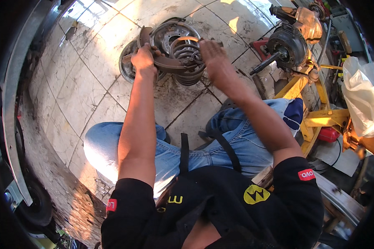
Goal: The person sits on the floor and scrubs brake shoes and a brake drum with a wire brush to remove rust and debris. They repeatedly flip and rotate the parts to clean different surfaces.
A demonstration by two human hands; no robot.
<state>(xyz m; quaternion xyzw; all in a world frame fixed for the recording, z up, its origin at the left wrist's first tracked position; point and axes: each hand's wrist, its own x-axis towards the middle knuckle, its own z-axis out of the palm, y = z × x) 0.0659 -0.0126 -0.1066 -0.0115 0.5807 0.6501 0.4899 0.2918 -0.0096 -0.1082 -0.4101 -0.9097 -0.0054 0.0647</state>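
Observation:
My left hand (144, 58) is closed around a rusty brown curved brake shoe (172, 65). The shoe's far end reaches over a dark coil spring (188, 78), which stands on the tiles. My right hand (214, 54) is beside the spring's right side, fingers stretched out and slightly blurred. Whether its fingertips touch the spring or the shoe, I cannot tell. Another curved brown piece (144, 36) rises just beyond my left hand. Behind these lies a round metal brake backing plate (164, 33). A second round plate (125, 68) shows partly under my left hand.
On the right, an axle hub assembly (284, 47) with a protruding shaft rests by a yellow metal frame (320, 118). A white plastic bag (359, 93) hangs farther right. Along the left runs a worn log-like beam (56, 166). Dirty floor tiles (77, 85) surround the parts.

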